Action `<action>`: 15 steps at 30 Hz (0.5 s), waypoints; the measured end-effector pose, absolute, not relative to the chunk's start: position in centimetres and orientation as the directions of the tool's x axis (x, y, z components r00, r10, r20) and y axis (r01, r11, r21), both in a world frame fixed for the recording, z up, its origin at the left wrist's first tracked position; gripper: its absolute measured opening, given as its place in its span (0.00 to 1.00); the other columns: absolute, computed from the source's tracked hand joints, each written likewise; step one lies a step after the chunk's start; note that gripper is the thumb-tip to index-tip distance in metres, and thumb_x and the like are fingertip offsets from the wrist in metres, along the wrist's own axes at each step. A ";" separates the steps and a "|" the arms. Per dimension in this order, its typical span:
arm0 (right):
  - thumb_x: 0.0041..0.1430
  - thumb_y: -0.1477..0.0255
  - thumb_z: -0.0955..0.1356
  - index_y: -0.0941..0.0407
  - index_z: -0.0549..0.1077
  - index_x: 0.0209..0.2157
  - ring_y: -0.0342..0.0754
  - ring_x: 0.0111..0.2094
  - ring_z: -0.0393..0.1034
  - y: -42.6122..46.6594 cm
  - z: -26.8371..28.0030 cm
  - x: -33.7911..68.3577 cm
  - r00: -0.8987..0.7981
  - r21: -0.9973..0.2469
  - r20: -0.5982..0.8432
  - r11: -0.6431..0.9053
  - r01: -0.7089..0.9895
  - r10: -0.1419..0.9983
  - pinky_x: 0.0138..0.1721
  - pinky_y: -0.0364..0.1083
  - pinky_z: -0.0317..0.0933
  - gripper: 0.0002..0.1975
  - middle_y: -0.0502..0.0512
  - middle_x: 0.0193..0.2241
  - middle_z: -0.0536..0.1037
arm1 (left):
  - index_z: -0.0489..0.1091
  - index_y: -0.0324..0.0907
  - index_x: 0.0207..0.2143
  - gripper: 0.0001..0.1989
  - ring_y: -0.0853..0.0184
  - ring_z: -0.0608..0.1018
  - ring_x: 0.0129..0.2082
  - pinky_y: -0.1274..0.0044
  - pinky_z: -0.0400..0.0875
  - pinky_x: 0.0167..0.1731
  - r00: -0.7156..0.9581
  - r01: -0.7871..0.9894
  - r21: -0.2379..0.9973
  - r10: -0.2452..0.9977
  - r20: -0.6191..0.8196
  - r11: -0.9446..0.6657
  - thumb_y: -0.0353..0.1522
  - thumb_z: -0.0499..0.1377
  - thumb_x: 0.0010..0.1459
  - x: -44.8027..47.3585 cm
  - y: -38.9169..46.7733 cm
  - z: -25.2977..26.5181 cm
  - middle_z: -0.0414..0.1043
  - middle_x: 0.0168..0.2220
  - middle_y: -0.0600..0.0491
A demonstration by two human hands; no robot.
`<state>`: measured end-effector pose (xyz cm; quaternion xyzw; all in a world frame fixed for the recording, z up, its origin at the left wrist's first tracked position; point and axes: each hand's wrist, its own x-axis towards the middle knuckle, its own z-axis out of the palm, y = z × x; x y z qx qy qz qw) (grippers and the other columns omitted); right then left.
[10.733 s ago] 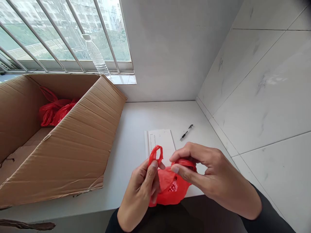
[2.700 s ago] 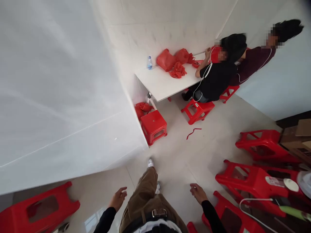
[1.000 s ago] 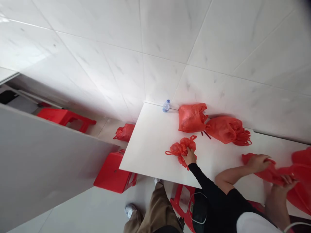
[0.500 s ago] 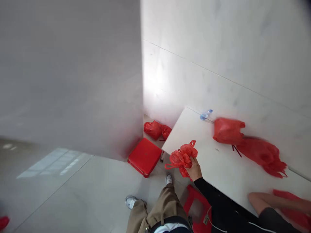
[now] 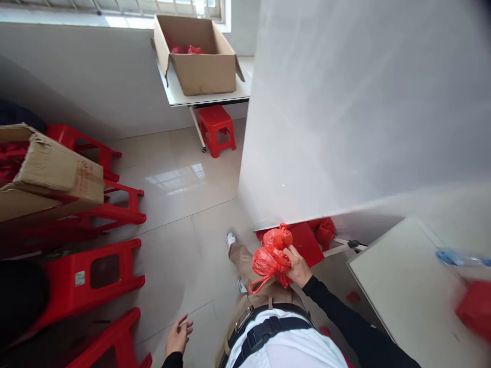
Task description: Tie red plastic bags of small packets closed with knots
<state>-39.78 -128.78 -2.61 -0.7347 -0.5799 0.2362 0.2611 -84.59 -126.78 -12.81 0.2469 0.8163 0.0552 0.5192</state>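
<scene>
My right hand [image 5: 297, 266] is closed around a bunched red plastic bag [image 5: 270, 253], held in front of my waist. The bag is puffy and crumpled, with a loop of its handle hanging free; what it contains I cannot make out. Low in the view, my left hand [image 5: 178, 333] hangs over the floor with nothing in it, its fingers loosely curled and apart. Behind the held bag, a red stool top [image 5: 307, 244] shows partly under the edge of the wall.
A cardboard box [image 5: 207, 74] with red bags inside stands on a white table [image 5: 172, 92] by the window. Another cardboard box [image 5: 57, 171] rests on red stools [image 5: 126, 207] at left. On the right, a white table [image 5: 406, 276] bears a plastic bottle [image 5: 456, 257] and a red bag [image 5: 477, 309].
My view has swung left from the white table to the window side and the stools. The red bag stays in my right hand. My left hand has come into view.
</scene>
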 end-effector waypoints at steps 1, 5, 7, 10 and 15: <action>0.57 0.70 0.68 0.53 0.70 0.36 0.50 0.35 0.70 -125.5 -3.0 -41.1 0.190 -0.664 -0.047 -0.173 0.728 0.981 0.35 0.46 0.68 0.05 0.53 0.36 0.68 | 0.70 0.39 0.49 0.15 0.64 0.80 0.38 0.67 0.77 0.39 -0.336 0.349 0.330 0.446 -0.830 0.877 0.39 0.58 0.65 -85.0 -125.7 -12.8 0.76 0.44 0.49; 0.60 0.67 0.69 0.56 0.71 0.38 0.48 0.36 0.68 -111.2 -4.0 -45.7 0.111 -0.702 -0.045 -0.111 0.703 0.993 0.36 0.47 0.66 0.08 0.52 0.37 0.69 | 0.70 0.40 0.49 0.15 0.64 0.80 0.38 0.68 0.77 0.38 -0.368 0.366 0.197 0.336 -0.867 0.909 0.38 0.59 0.63 -87.0 -121.7 -10.8 0.76 0.44 0.49; 0.62 0.66 0.69 0.57 0.70 0.37 0.46 0.35 0.67 -103.8 -4.0 -47.2 0.098 -0.717 -0.040 -0.096 0.691 0.994 0.36 0.47 0.65 0.09 0.52 0.37 0.69 | 0.71 0.40 0.49 0.15 0.64 0.80 0.38 0.68 0.77 0.37 -0.395 0.364 0.121 0.271 -0.878 0.923 0.37 0.60 0.63 -88.2 -119.0 -9.2 0.76 0.44 0.49; 0.62 0.64 0.69 0.57 0.69 0.37 0.47 0.36 0.66 -93.3 -3.5 -48.2 0.120 -0.719 -0.018 -0.097 0.688 0.993 0.37 0.48 0.65 0.10 0.52 0.37 0.69 | 0.70 0.40 0.49 0.15 0.62 0.80 0.39 0.67 0.77 0.38 -0.431 0.351 0.047 0.206 -0.879 0.935 0.37 0.60 0.63 -90.0 -113.3 -7.3 0.75 0.46 0.49; 0.57 0.66 0.70 0.56 0.69 0.37 0.48 0.36 0.67 -77.9 -2.2 -47.9 0.225 -0.697 0.047 -0.130 0.705 0.973 0.37 0.48 0.66 0.11 0.52 0.37 0.69 | 0.70 0.40 0.50 0.16 0.63 0.79 0.40 0.66 0.77 0.39 -0.409 0.416 0.033 0.219 -0.886 0.909 0.38 0.59 0.63 -90.7 -99.0 -7.2 0.75 0.47 0.48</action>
